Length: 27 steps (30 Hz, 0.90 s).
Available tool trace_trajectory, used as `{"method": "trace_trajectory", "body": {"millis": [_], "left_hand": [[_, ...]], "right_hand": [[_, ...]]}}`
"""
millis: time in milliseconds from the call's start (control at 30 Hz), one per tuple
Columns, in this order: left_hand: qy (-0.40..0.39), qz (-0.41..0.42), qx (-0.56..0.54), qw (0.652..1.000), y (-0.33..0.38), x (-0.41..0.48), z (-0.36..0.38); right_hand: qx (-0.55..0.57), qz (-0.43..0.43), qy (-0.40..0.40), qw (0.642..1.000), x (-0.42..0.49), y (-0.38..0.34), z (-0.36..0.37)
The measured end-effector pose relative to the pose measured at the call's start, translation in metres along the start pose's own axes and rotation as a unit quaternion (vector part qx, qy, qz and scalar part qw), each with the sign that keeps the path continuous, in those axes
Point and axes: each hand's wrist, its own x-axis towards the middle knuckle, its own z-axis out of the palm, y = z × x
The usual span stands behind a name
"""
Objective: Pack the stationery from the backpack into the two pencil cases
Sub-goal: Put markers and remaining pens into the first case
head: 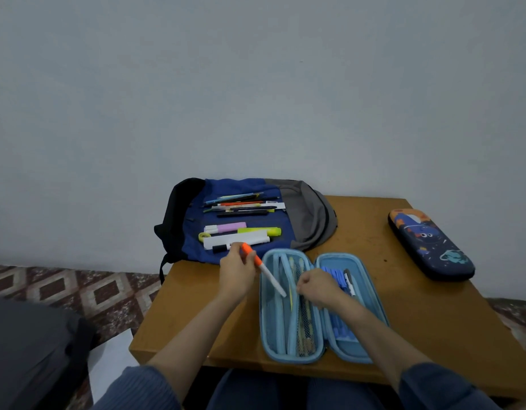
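The near edge of the brown wooden tabletop [403, 306] ran just over the person's lap, with blue knitted sleeves [137, 389] reaching in from either side. An open light-blue zip pencil case [291, 358] lay close to that edge, spread flat in two halves. To its right was a broad stretch of bare wood.

The left hand [236, 270] hovered at the case's upper left corner, gripping an orange-and-white marker pen [264, 269] slanted down over the left half, tip above the inner pocket. The right hand [318, 287] sat over the middle of the case with fingers curled at the mesh pocket [303, 327]. Whether it pinched the mesh could not be told. Blue elastic loops [334, 276] and a black-and-white pen [349, 281] showed in the right half.

Farther right, well apart, a closed dark-blue hard pencil case with a cartoon space print [430, 244] lay near the right edge.

Behind the open case, touching its top, a blue, grey and black backpack [303, 220] lay flat, overhanging the left rear corner, a strap [162, 270] dangling. On it rested a row of thin pens and pencils [244, 204], a pink highlighter [226, 228], a yellow highlighter [260, 231], a long white marker [236, 241] and a yellow-green tape roll [203, 236].

A patterned red-brown floor [78, 288] lay to the left, and a pale grey wall [255, 84] rose behind.
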Motion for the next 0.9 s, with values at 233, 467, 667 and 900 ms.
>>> {"method": "trace_trajectory", "body": {"millis": [233, 467, 667, 900], "left_hand": [[-0.064, -0.075, 0.026, 0.995, -0.005, 0.003, 0.018], [-0.138, -0.056, 0.148, 0.978, -0.001, -0.014, 0.04], [-0.156, -0.096, 0.105, 0.978, 0.001, -0.023, 0.037], [-0.243, -0.139, 0.106, 0.954, 0.006, -0.041, 0.036]], "right_hand": [[0.041, -0.004, -0.01, 0.999, 0.0, 0.003, 0.0], [0.051, -0.01, -0.01, 0.999, -0.003, 0.005, 0.0], [0.14, -0.016, -0.007, 0.99, -0.006, 0.007, -0.001], [0.145, -0.073, 0.008, 0.987, -0.014, 0.015, 0.002]]}}
